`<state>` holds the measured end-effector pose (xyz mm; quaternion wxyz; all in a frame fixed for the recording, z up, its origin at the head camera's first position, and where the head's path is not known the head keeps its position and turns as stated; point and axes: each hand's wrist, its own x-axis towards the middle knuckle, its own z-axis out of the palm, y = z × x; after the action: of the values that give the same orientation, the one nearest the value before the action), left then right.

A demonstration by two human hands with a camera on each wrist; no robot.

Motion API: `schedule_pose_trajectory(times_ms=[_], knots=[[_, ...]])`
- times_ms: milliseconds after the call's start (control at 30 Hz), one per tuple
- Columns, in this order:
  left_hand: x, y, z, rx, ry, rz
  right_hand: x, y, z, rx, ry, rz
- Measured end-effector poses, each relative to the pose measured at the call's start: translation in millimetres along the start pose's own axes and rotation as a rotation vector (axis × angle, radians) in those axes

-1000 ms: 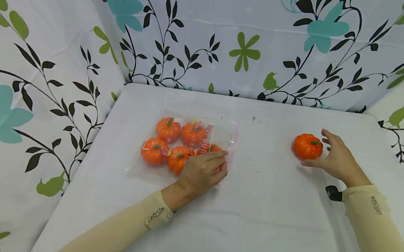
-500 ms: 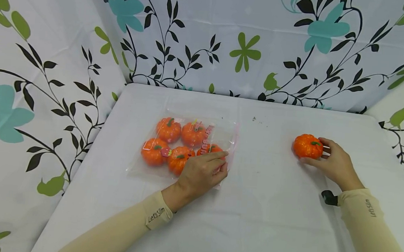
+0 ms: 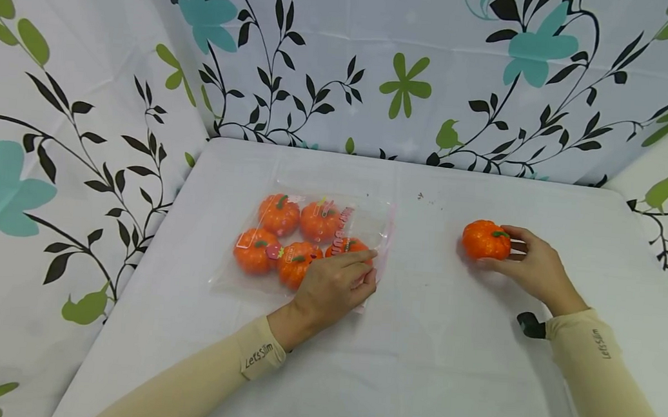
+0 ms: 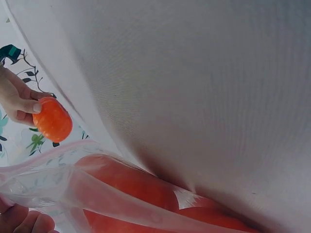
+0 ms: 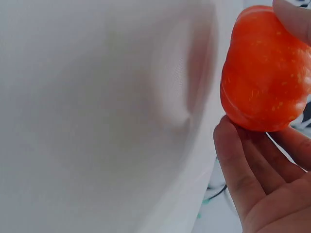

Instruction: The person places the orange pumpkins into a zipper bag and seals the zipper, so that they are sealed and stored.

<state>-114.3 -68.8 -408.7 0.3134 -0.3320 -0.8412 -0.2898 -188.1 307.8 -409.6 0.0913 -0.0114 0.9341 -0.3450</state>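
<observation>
The bag (image 3: 375,219) lies on the table (image 3: 416,369), 5 pumpkins (image 3: 278,215) in it, my left hand (image 3: 328,284) at its right side; well right of it, my right hand (image 3: 530,267) holds 1 more pumpkin (image 3: 485,240); behind hangs a cloth (image 3: 345,54)

Head view: high, near side, facing far, down over table (image 3: 445,371). Wrist views: low, close, along tabletop; share right pumpkin (image 3: 485,240).

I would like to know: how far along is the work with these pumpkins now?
Done: five pumpkins lie inside the clear bag. In hand: the right grip holds a single pumpkin outside the bag, while the left grip holds the bag near its pink edge. Remaining: probably bagging that single pumpkin, not yet inside.
</observation>
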Motion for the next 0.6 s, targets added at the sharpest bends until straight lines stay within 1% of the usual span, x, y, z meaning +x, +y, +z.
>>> schedule_pose_trajectory(times_ms=[167,433,600], knots=[[0.4,-0.1,0.5,0.001,0.012,0.003,-1.8,-22,14,0.027,-0.051,-0.055],[1.4,0.7,1.0,0.003,0.030,0.006,0.3,-60,46,0.051,-0.117,-0.157],[2.7,1.9,-0.4,0.010,0.011,0.001,4.4,-76,65,0.097,-0.135,-0.211]])
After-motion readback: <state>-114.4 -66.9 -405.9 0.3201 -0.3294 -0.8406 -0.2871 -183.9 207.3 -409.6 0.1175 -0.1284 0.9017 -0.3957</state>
